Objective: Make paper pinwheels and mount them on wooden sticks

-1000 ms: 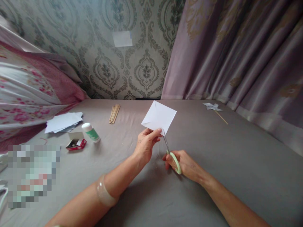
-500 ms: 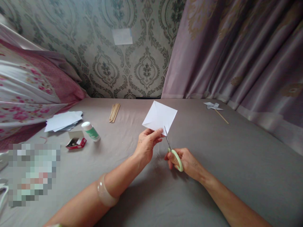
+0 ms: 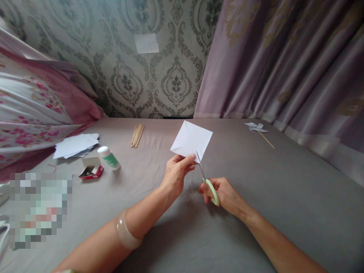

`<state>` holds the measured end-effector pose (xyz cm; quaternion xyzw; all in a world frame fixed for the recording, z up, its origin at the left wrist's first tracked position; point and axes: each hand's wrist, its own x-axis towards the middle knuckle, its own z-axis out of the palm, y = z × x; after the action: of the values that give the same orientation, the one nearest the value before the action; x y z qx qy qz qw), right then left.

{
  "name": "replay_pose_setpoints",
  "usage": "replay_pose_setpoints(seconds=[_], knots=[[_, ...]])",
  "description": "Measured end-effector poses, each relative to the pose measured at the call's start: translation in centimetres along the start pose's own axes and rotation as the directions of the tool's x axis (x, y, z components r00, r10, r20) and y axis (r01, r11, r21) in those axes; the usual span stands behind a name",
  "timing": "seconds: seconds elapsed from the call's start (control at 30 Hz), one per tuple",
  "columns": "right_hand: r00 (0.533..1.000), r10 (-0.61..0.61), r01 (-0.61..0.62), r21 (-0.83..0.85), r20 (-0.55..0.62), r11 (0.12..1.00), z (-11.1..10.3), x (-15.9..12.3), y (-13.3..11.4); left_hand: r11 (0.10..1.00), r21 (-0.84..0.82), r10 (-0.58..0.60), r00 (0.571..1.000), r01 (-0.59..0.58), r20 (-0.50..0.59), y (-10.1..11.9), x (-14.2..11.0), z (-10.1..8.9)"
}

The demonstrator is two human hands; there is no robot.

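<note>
A square white sheet of paper (image 3: 192,139), creased toward its corners, is held up above the grey cloth. My left hand (image 3: 178,170) pinches its near edge between thumb and fingers. My right hand (image 3: 220,191) is closed round the pale green handles of a pair of scissors (image 3: 212,191). The scissors' blades lie at the paper's near corner, one of them showing over its face, just right of my left thumb. Part of the handles is hidden by my right fingers.
On the left are a stack of white paper (image 3: 75,146), a white-and-green glue stick (image 3: 109,157) and a small red box (image 3: 91,172) of small items. Several wooden sticks (image 3: 137,135) lie farther back. A paper pinwheel (image 3: 256,127) on a stick lies at the far right.
The paper and both hands stay almost in place. The fingers of my right hand have drawn in slightly on the scissors' handles.
</note>
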<state>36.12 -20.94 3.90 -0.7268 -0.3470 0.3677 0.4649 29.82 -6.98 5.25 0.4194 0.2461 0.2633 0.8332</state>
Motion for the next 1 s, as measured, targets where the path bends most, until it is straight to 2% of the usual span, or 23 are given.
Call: replay_pose_setpoints(seconds=[0.67, 1.0], knots=[[0.999, 0.023, -0.022, 0.015, -0.03, 1.0, 0.08, 0.08, 0.01, 1.0, 0.004, 0.006, 1.0, -0.006, -0.009, 0.02, -0.1, -0.06], [0.996, 0.01, -0.011, -0.017, -0.089, 1.0, 0.35, 0.18, 0.27, 1.0, -0.007, 0.013, 1.0, -0.013, -0.003, 0.21, 0.08, -0.04]])
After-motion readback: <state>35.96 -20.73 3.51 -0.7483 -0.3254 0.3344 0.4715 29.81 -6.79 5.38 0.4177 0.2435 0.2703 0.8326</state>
